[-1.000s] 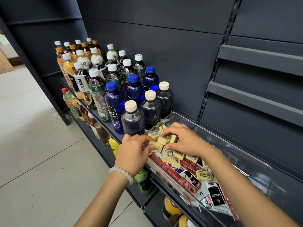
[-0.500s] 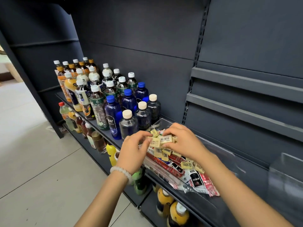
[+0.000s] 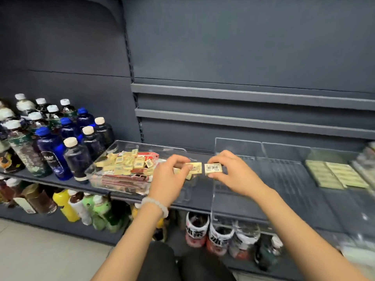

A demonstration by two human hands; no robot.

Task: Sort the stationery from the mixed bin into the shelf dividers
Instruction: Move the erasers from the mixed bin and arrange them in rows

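Note:
A clear mixed bin (image 3: 97, 167) on the dark shelf holds several small yellow erasers (image 3: 123, 163) over red and white packets. My left hand (image 3: 168, 179) pinches a few yellow erasers (image 3: 195, 168) just right of the bin. My right hand (image 3: 231, 173) pinches one barcoded eraser (image 3: 213, 168) beside them, at the left edge of a clear shelf divider (image 3: 239, 147). Both hands hover above the shelf. Rows of sorted yellow erasers (image 3: 334, 175) lie in a compartment further right.
Drink bottles (image 3: 52, 142) crowd the shelf left of the bin. More bottles (image 3: 219, 236) stand on the lower shelf under my arms. Two bare grey ledges (image 3: 243, 110) run along the back panel. The divider compartment (image 3: 263, 179) under my right hand holds nothing.
Both hands have lifted out of the bin and moved right with erasers pinched in them. My view has swung right, bringing the dividers and the sorted erasers into sight.

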